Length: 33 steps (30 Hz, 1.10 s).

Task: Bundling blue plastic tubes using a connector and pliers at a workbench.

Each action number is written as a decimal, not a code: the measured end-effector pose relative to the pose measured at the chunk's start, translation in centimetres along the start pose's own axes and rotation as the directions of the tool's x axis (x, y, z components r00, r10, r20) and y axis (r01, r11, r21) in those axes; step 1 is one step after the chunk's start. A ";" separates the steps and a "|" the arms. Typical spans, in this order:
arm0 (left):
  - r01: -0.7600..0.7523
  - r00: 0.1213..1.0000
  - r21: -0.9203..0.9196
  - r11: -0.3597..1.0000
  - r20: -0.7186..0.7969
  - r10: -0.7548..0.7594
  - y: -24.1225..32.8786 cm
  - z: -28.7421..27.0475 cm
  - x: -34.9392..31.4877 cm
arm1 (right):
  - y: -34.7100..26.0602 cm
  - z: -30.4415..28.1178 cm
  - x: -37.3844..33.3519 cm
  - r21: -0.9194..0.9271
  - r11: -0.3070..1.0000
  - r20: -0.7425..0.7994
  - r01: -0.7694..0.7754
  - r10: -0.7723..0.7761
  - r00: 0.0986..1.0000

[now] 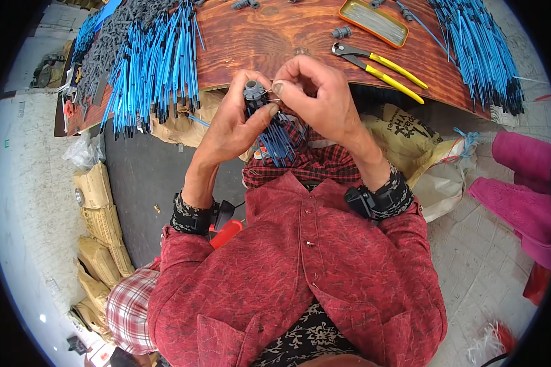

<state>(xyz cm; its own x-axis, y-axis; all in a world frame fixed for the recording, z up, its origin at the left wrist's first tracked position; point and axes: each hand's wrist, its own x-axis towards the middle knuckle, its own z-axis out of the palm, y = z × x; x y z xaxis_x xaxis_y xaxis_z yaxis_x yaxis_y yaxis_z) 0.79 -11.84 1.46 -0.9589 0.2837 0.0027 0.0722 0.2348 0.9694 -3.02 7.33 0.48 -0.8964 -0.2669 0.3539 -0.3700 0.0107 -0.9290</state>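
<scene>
My left hand point(231, 125) is closed around a grey round plastic hub point(253, 90) with a hole in its top. From the hub a bundle of thin blue rods point(277, 145) hangs down over my lap. At the hub's right side my right hand point(321, 101) is closed in a pinch on a thin metal wire point(272, 99). The wire reaches to the hub, close to my left thumb. Whether it passes through or around the hub is too small to tell. My fingers hide part of the hub.
Yellow-handled pincers point(379, 70) lie at the wooden table's point(257, 37) near edge. Beyond them sits an orange-rimmed tin point(401, 41) of thin wires. Blue rods point(156, 67) with grey hubs are heaped left, more rods point(477, 58) right. A sack point(404, 131) stands below the table.
</scene>
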 end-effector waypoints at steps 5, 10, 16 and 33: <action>-0.064 0.997 -0.084 0.994 0.037 0.068 -0.2 0.4 0.2 | 0.5 -1.1 0.3 0.391 0.787 0.325 -0.477 0.367 0.872; -0.136 0.990 -0.063 0.989 0.038 0.139 -0.5 0.4 0.7 | 1.4 -2.9 -0.7 0.170 0.921 0.236 -0.350 0.307 0.922; -0.102 0.991 -0.099 0.990 0.079 0.110 -0.4 -0.3 0.7 | 4.4 -12.2 -2.0 -0.875 0.481 -0.156 -0.056 -0.170 0.973; -0.099 0.990 -0.034 0.995 0.098 0.101 -0.2 -0.7 0.4 | -2.3 -11.2 -1.8 -0.510 0.854 0.407 -0.104 0.346 0.846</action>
<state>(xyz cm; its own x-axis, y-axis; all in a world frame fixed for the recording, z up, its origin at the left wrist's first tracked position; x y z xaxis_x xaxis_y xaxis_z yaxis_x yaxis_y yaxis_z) 0.16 -12.38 1.48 -0.9152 0.3957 0.0769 0.1570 0.1742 0.9721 -3.29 18.53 3.18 -0.7867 -0.6138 -0.0659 -0.3472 0.5282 -0.7749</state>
